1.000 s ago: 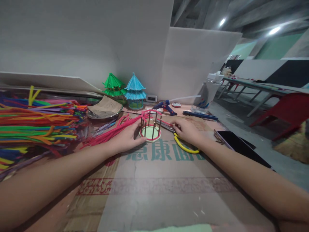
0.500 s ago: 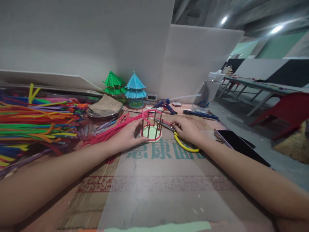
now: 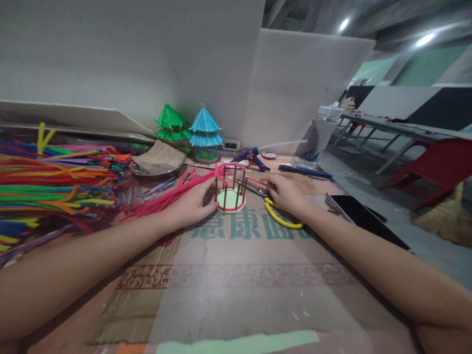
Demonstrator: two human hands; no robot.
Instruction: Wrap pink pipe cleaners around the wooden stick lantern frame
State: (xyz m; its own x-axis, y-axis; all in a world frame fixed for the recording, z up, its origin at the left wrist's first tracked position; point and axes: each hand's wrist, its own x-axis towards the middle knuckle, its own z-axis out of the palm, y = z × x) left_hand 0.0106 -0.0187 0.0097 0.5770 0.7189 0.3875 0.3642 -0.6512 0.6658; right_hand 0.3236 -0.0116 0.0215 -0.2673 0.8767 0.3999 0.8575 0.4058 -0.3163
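A small pavilion frame (image 3: 230,200) stands upright on the table, with a pale green base edged in red, brown posts and a pink pipe-cleaner ring around the top. My left hand (image 3: 195,201) grips it at its left side, thumb low by the base; some fingertips are hidden behind the posts. To the right, my right hand (image 3: 287,191) pinches the end of a red pipe cleaner (image 3: 256,181) that reaches toward the frame. Yellow-handled scissors or pliers (image 3: 282,220) lie under and beside that hand, blades toward the frame.
Pink pipe cleaners (image 3: 165,196) lie left of the frame, beyond them a multicoloured heap (image 3: 59,187). Behind stand green (image 3: 171,120) and blue (image 3: 205,128) model pavilions, a glue gun (image 3: 250,157) and a metal bowl (image 3: 158,169). A phone (image 3: 363,216) rests at right.
The view has shifted slightly. My left thumb has drawn back a little to the left along the base edge. My right hand keeps its pinch, almost unmoved.
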